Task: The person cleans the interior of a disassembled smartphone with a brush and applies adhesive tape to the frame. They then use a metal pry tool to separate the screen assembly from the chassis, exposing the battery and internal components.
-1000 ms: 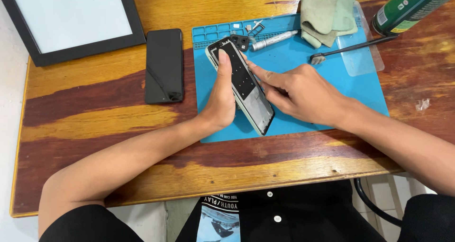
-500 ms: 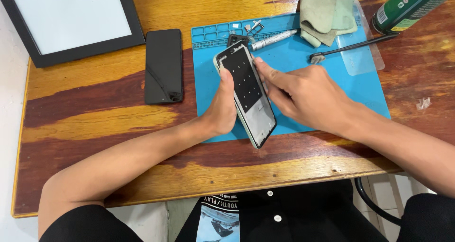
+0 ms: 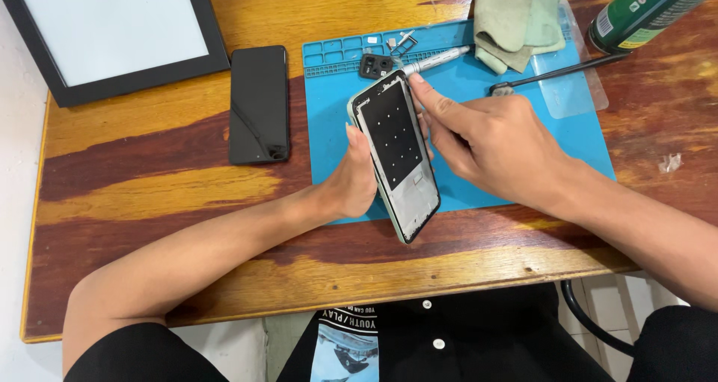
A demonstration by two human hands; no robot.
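Phone frame held tilted over blue mat. Left hand fingers clamped on its left edge; right hand fingers together, pinching the top-right corner. Looks like inspection/prying w/ next move needing a steady grip.

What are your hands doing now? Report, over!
Left hand props the phone frame on edge. Right hand grips its far side, forefinger at the top corner. Blue mat beneath; nothing blocking.

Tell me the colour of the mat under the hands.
The mat is blue, shown best in the head view.
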